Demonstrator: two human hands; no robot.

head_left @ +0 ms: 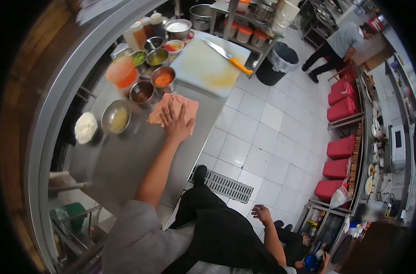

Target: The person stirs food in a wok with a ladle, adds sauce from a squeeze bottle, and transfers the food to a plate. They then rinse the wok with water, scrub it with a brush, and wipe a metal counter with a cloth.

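My left hand (176, 121) lies with its fingers spread on an orange cloth (189, 107), pressed flat on the steel table (126, 169). Just beyond the cloth are a steel cup of orange sauce (163, 79) and a steel cup of dark sauce (142, 92). My right hand (262, 213) hangs over the tiled floor at my right side, fingers loosely bent and apart, with nothing visible in it. A white cutting board (203, 68) bears a knife with an orange handle (240, 65).
Left of the cloth stand a bowl of yellowish food (118, 119) and a bowl of white food (86, 128). Squeeze bottles (138, 34) are at the back. A black bin (274, 66) stands beyond the table. One person (342, 41) bends at the far right; another is at lower right.
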